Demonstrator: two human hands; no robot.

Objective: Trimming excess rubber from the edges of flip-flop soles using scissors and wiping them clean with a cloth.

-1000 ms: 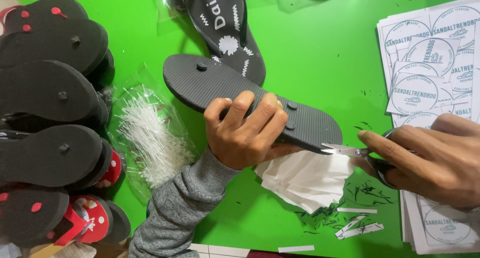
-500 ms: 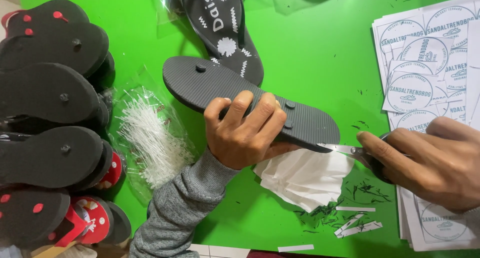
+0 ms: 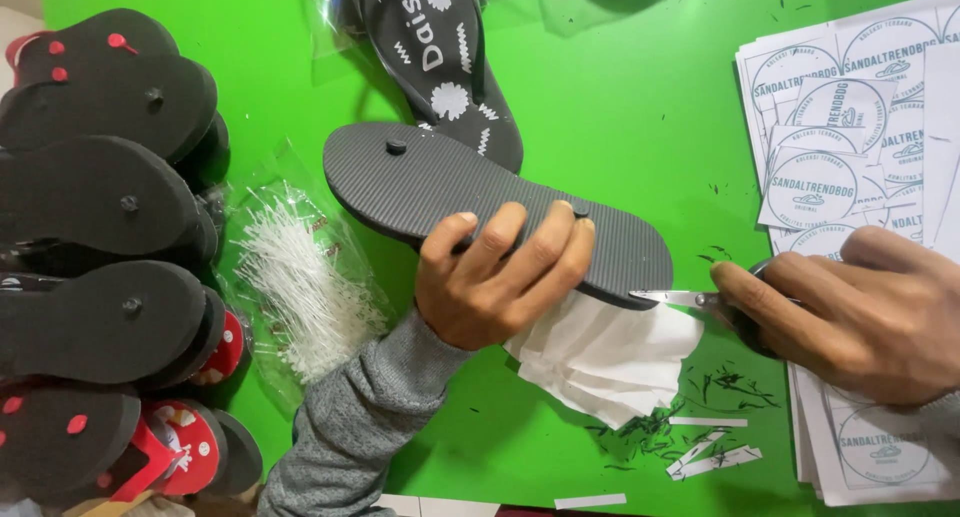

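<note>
1. Left hand [image 3: 495, 282] grips the dark grey flip-flop [image 3: 480, 202] at mid-sole, sole side up, fingers curled over the far face, thumb hidden beneath.
2. Flip-flop sits mid-scene just above the green table [image 3: 620, 97], heel end to the right.
3. Right hand [image 3: 850, 312] is closed around scissors [image 3: 700, 299]; blade tip touches the heel edge.
4. Likely light foam: soft, bendy, ribbed sole gives grip. Best held mid-sole, near the cut, so the heel doesn't flex.
5. White paper [image 3: 600, 357] under the heel; black trimmings nearby.
6. Stacked sandals [image 3: 100, 217] left, sticker sheets [image 3: 860, 127] right.
</note>
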